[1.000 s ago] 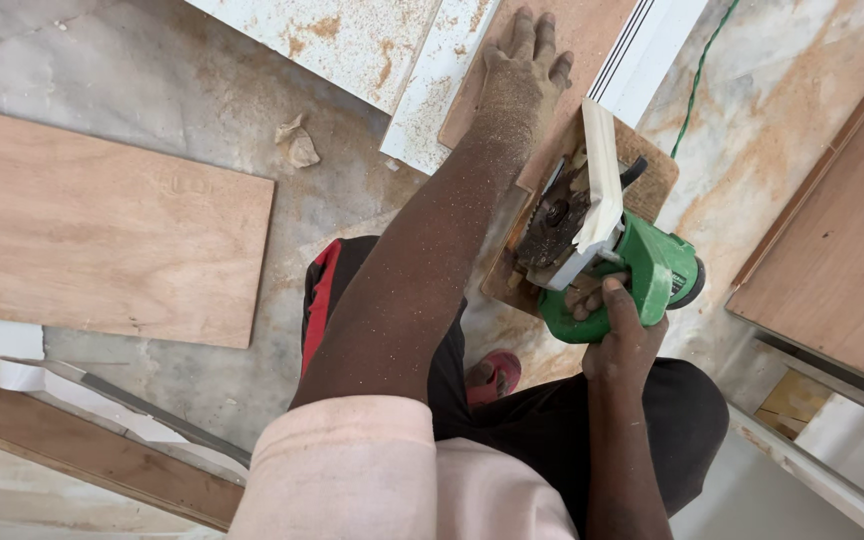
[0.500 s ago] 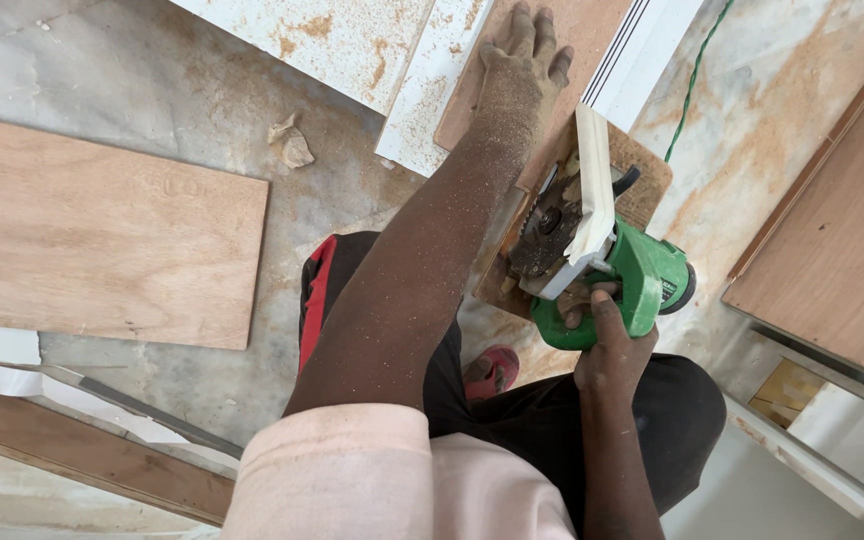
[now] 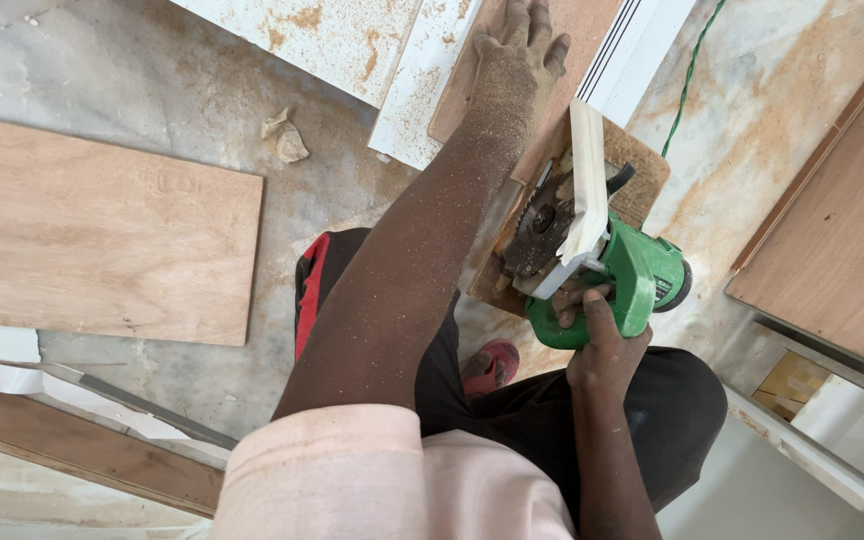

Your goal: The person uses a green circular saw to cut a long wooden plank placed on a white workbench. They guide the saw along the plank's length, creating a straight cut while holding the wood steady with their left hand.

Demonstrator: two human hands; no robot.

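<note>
Now, right hand [image 3: 604, 345] clenched on green saw [image 3: 642, 275] at five o'clock, left hand [image 3: 514, 55] spread flat, gripping nothing, on board [image 3: 642, 165] at twelve.

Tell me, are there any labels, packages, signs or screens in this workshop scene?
Label: a small dark patch on the side of the green saw, near its round end, held by the right hand; too small to make out.
No packages, signs or screens show.
</note>
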